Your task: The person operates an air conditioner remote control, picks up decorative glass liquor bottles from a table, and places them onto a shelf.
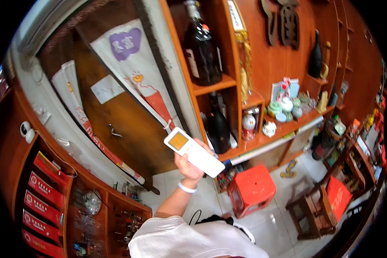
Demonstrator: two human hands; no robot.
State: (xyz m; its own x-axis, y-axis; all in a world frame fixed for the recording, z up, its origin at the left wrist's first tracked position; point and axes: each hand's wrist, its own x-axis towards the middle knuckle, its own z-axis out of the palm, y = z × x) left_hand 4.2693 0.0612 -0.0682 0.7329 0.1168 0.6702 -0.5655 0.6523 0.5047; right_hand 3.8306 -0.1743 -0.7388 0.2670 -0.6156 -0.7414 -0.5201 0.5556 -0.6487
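My left hand (190, 167) is raised in front of me and grips a long white remote control (194, 153) by its lower half. The remote's small orange screen faces me and its top end points up and to the left. A white band sits on that wrist, and my white sleeve shows at the lower edge. My right hand is out of sight.
Behind the remote is a wooden door (129, 129) hung with paper banners. To the right, wooden shelves (213, 86) hold dark bottles (201, 47) and small ornaments. A red plastic stool (251, 189) and a wooden chair (309, 213) stand on the tiled floor. Red boxes (41, 193) fill a cabinet at the left.
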